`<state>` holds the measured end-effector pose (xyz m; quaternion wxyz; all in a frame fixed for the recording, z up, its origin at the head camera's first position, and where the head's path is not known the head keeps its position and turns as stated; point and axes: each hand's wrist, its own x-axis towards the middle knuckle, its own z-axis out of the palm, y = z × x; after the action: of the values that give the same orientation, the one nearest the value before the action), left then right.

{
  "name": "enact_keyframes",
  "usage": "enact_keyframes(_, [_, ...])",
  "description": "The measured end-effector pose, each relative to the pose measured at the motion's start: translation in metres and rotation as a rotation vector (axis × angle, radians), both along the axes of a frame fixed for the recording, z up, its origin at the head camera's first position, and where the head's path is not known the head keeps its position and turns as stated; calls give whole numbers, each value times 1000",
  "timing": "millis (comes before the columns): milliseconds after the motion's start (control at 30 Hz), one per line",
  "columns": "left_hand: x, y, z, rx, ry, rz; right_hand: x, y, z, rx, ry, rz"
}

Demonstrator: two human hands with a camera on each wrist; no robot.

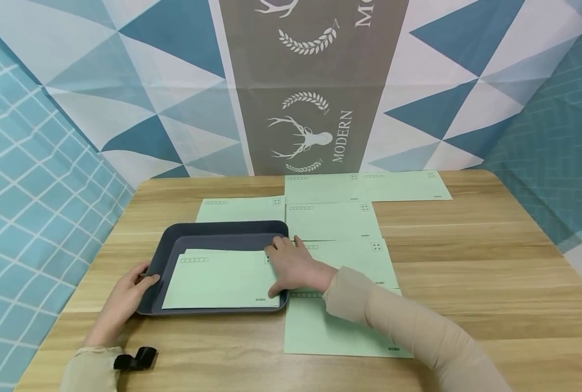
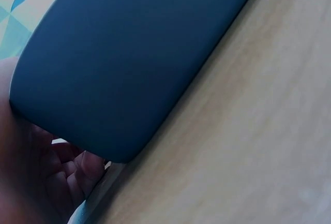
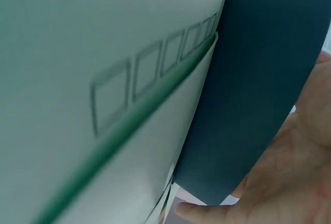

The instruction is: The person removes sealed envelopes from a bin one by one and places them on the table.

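The person's left grip (image 1: pixel 128 291) pinches the left end of the tray (image 1: pixel 217 242), thumb at the rim and fingers curled below it. The right grip (image 1: pixel 293 267) lies across the tray's right end, thumb and fingers spread wide over the near and far parts; I cannot quite tell, even from the right wrist, whether it pinches the rim. Between them, inside the tray, green envelopes (image 1: pixel 217 280) lie in a stack, the top one slightly offset. The tray is at the left of the worktop (image 1: pixel 486 261). Beyond it lies one envelope (image 1: pixel 242 208), partly hidden. To its right, further envelopes (image 1: pixel 332 220) run from front to back, with another (image 1: pixel 403 185) at the far right. A patterned cloth (image 1: pixel 183 81) hangs behind.
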<state>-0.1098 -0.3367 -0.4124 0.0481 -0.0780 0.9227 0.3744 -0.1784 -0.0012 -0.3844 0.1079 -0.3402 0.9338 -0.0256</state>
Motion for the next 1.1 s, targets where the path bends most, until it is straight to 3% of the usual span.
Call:
enact_keyframes(300, [-1, -1, -2, -39, 88, 1, 0, 2, -2, -117, -6, -9])
enact_keyframes(633, [-1, 1, -3, -41, 67, 6, -3, 4, -5, -254, -53, -34])
enact_keyframes(867, [-2, 1, -4, -42, 29, 3, 1, 4, -3, -320, -7, -35])
enact_keyframes(1100, [-2, -2, -6, -33, 58, -5, 5, 3, 5, -474, -109, -61])
